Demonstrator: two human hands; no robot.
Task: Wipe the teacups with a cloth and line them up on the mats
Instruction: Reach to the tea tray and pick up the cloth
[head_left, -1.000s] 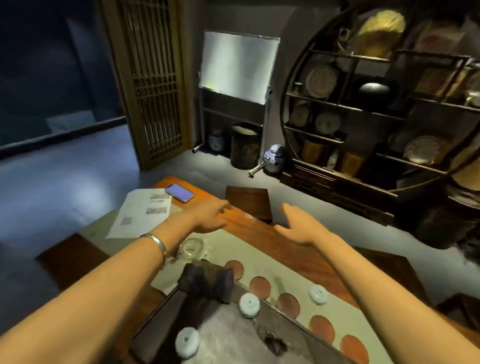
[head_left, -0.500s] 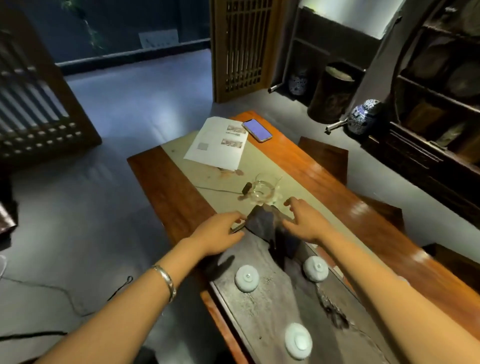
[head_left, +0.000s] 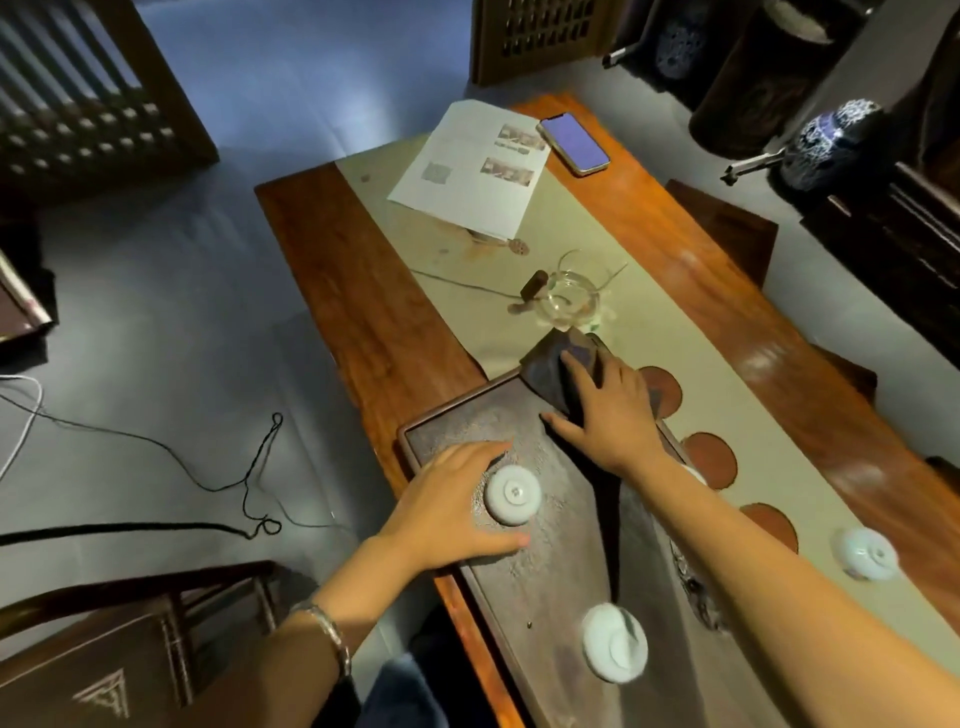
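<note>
Three upturned teacups dot tray beside phone.

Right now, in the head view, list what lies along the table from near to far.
Near teacup → teacup by the left hand → dark cloth under the right hand → glass bowl → printed sheet → phone.
</note>
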